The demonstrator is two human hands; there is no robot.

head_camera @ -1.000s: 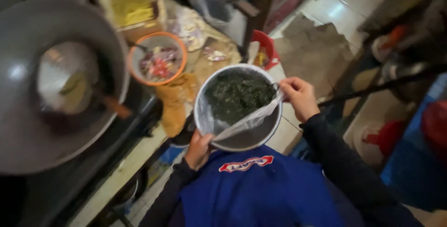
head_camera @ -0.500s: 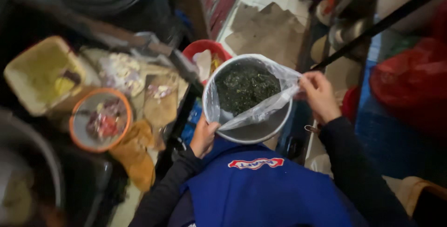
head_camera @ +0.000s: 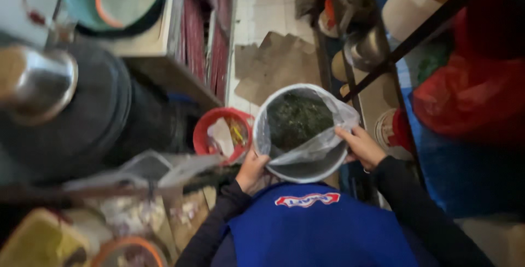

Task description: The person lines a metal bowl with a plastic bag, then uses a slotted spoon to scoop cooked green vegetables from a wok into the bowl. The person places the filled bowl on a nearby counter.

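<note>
I hold a round metal bowl (head_camera: 306,171) in front of my chest. A clear plastic bag (head_camera: 320,146) lines it and holds dark green chopped leaves (head_camera: 298,118). My left hand (head_camera: 251,169) grips the bowl's left rim. My right hand (head_camera: 362,145) pinches the bag's edge at the right rim. My sleeves are dark and I wear a blue apron (head_camera: 317,231).
A red bucket (head_camera: 221,134) with scraps stands on the floor just left of the bowl. A large dark wok (head_camera: 82,114) and a metal ladle (head_camera: 35,81) lie at the left. Flattened cardboard (head_camera: 276,67) covers the tiled floor ahead. A red plastic bag (head_camera: 470,94) sits at right.
I have turned right with the bowl, away from the counter with the wok and the orange-rimmed bowl. Both hands keep the same hold. The red bucket and floor now lie ahead.
</note>
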